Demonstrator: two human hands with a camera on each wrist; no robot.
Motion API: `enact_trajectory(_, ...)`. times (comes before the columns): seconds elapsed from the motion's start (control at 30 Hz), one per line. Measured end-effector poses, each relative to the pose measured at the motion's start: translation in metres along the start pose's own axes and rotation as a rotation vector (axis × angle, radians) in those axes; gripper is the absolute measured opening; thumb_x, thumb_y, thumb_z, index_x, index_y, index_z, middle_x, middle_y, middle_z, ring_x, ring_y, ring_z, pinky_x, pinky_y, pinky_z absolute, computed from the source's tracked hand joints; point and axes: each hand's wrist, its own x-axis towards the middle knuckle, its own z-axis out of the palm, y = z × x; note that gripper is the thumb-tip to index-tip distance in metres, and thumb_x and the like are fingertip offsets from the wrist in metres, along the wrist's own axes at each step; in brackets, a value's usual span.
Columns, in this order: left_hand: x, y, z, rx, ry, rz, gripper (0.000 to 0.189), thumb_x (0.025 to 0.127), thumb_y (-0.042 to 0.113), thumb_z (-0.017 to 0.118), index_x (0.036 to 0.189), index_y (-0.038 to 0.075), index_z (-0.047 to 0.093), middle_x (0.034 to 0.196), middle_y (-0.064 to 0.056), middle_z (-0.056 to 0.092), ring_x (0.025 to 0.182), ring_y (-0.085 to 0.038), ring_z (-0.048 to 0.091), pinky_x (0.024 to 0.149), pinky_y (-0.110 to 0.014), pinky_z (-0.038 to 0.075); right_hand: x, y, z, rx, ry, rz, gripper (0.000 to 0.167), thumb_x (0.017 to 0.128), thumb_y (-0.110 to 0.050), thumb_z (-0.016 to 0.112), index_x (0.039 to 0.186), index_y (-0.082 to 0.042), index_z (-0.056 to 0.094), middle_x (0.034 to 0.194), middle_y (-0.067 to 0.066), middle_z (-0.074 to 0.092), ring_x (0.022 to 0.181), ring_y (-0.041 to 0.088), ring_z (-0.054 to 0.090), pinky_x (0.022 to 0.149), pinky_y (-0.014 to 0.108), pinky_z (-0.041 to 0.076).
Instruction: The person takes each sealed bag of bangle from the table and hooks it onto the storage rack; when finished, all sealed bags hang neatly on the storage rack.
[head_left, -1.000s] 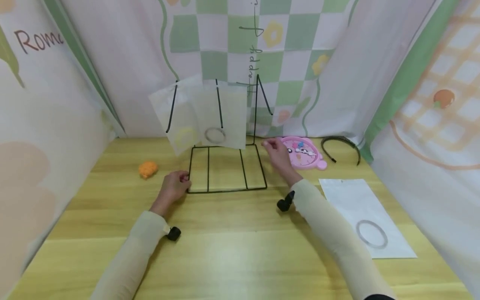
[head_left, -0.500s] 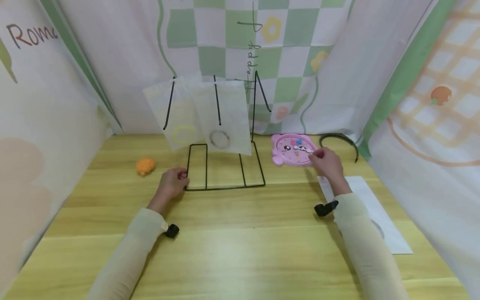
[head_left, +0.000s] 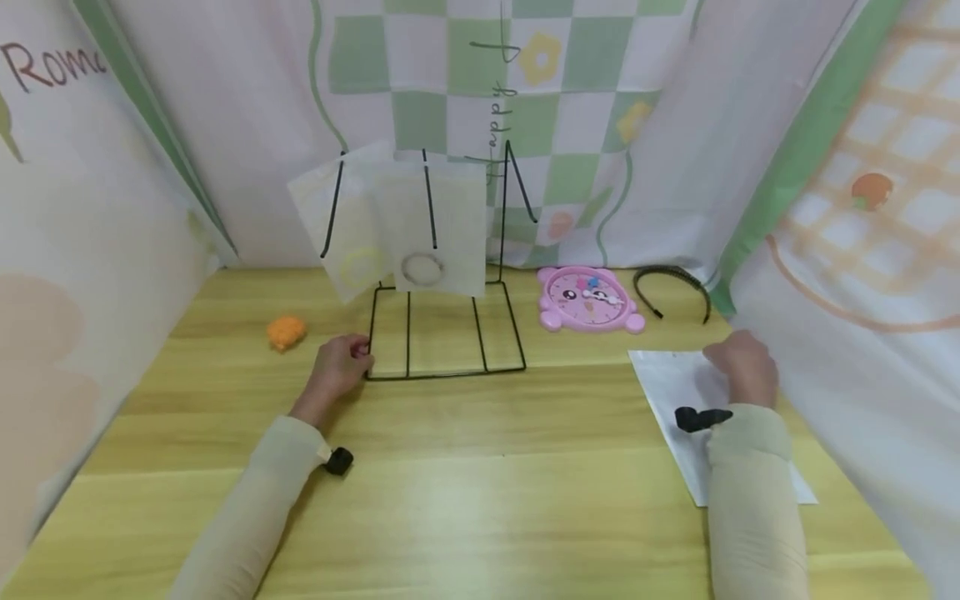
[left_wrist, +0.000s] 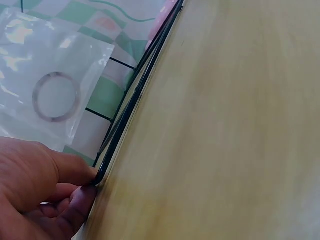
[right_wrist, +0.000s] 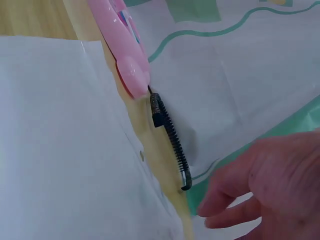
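A black wire rack (head_left: 446, 377) with upright hooks stands on the table. My left hand (head_left: 341, 367) pinches its front left corner; in the left wrist view the thumb and forefinger (left_wrist: 75, 170) meet at the bent wire. Two translucent bags hang on the rack, one with a yellow ring (head_left: 361, 267) and one with a greyish ring (head_left: 422, 269). My right hand (head_left: 744, 367) is over the far right part of a flat white bag (head_left: 667, 383). In the right wrist view its fingers (right_wrist: 225, 190) are loosely bent with nothing between them. The forearm covers part of that bag.
A pink animal-shaped clock (head_left: 588, 300) and a black headband (head_left: 675, 277) lie at the back right. An orange lump (head_left: 286, 332) lies left of the rack. Patterned curtains (head_left: 585, 50) border the back and sides of the table (head_left: 465, 517).
My right hand has moved right from beside the rack, past the clock, to over the flat white bag. The hanging bags have swung slightly. My left hand stays at the rack corner.
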Motion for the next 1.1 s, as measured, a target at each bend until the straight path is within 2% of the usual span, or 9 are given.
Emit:
enact_trajectory(0.13, 0.001, 0.001, 0.001, 0.007, -0.004, 0.005, 0.044, 0.09, 0.006, 0.06, 0.131, -0.007, 0.055, 0.107, -0.018, 0.066, 0.092, -0.026, 0.06, 0.087, -0.04, 0.052, -0.011, -0.002, -0.003, -0.068, -0.075, -0.079, 0.049, 0.086, -0.033, 0.058, 0.11, 0.009, 0.054, 0.102, 0.026, 0.054, 0.09, 0.039, 0.051, 0.074, 0.049, 0.046)
enact_trajectory(0.27, 0.001, 0.0, 0.003, 0.019, 0.005, 0.018, 0.043, 0.089, 0.007, 0.06, 0.13, -0.007, 0.057, 0.106, -0.018, 0.067, 0.091, -0.026, 0.06, 0.087, -0.041, 0.052, -0.014, -0.007, 0.003, -0.131, -0.035, -0.116, 0.044, 0.081, -0.031, 0.064, 0.101, 0.008, 0.061, 0.096, 0.026, 0.06, 0.085, 0.039, 0.055, 0.068, 0.049, 0.047)
enact_trajectory(0.4, 0.001, -0.002, 0.004, 0.02, 0.003, 0.029, 0.043, 0.089, 0.006, 0.059, 0.129, -0.008, 0.057, 0.105, -0.018, 0.067, 0.09, -0.026, 0.06, 0.086, -0.041, 0.052, -0.016, -0.004, 0.01, -0.12, 0.005, -0.104, 0.043, 0.078, -0.03, 0.07, 0.097, 0.008, 0.062, 0.095, 0.027, 0.062, 0.082, 0.039, 0.057, 0.064, 0.049, 0.047)
enact_trajectory(0.5, 0.0, -0.002, 0.003, 0.02, 0.009, 0.039, 0.043, 0.089, 0.006, 0.059, 0.129, -0.009, 0.057, 0.104, -0.019, 0.067, 0.091, -0.026, 0.06, 0.087, -0.042, 0.052, -0.014, -0.006, 0.011, -0.075, -0.013, -0.07, 0.048, 0.08, -0.034, 0.07, 0.099, 0.009, 0.059, 0.097, 0.027, 0.059, 0.084, 0.038, 0.055, 0.067, 0.048, 0.046)
enact_trajectory(0.57, 0.0, -0.001, 0.002, 0.021, 0.017, 0.042, 0.042, 0.089, 0.005, 0.059, 0.129, -0.009, 0.057, 0.104, -0.019, 0.067, 0.091, -0.027, 0.06, 0.088, -0.042, 0.052, -0.011, -0.009, 0.011, -0.038, -0.036, -0.09, 0.053, 0.083, -0.038, 0.07, 0.103, 0.01, 0.058, 0.1, 0.027, 0.058, 0.087, 0.038, 0.054, 0.07, 0.048, 0.046)
enact_trajectory(0.77, 0.001, -0.003, 0.0, 0.031, 0.023, 0.045, 0.043, 0.088, 0.005, 0.06, 0.128, -0.009, 0.058, 0.103, -0.019, 0.067, 0.092, -0.029, 0.06, 0.089, -0.044, 0.051, -0.005, -0.033, 0.019, 0.152, -0.088, -0.29, 0.06, 0.093, -0.042, 0.062, 0.119, 0.011, 0.053, 0.114, 0.028, 0.055, 0.1, 0.037, 0.05, 0.083, 0.046, 0.043)
enact_trajectory(0.93, 0.003, -0.004, 0.001, 0.016, 0.012, 0.047, 0.043, 0.088, 0.006, 0.06, 0.129, -0.009, 0.057, 0.104, -0.018, 0.067, 0.094, -0.029, 0.061, 0.092, -0.044, 0.051, -0.005, -0.05, 0.027, 0.282, -0.009, -0.349, 0.072, 0.096, -0.057, 0.048, 0.126, 0.009, 0.052, 0.121, 0.03, 0.054, 0.104, 0.038, 0.05, 0.086, 0.046, 0.042)
enact_trajectory(1.03, 0.003, -0.004, 0.001, 0.017, 0.013, 0.048, 0.043, 0.088, 0.006, 0.06, 0.129, -0.009, 0.057, 0.104, -0.018, 0.067, 0.094, -0.028, 0.061, 0.092, -0.045, 0.051, -0.004, -0.057, 0.03, 0.35, 0.04, -0.341, 0.079, 0.095, -0.064, 0.04, 0.13, 0.006, 0.05, 0.126, 0.031, 0.052, 0.106, 0.039, 0.049, 0.086, 0.045, 0.042)
enact_trajectory(1.1, 0.002, -0.003, 0.0, 0.018, 0.016, 0.046, 0.043, 0.088, 0.006, 0.06, 0.129, -0.009, 0.057, 0.103, -0.018, 0.067, 0.093, -0.028, 0.06, 0.092, -0.045, 0.051, -0.002, -0.062, 0.033, 0.42, 0.042, -0.313, 0.082, 0.093, -0.068, 0.037, 0.134, 0.003, 0.05, 0.127, 0.029, 0.051, 0.107, 0.037, 0.048, 0.087, 0.043, 0.042)
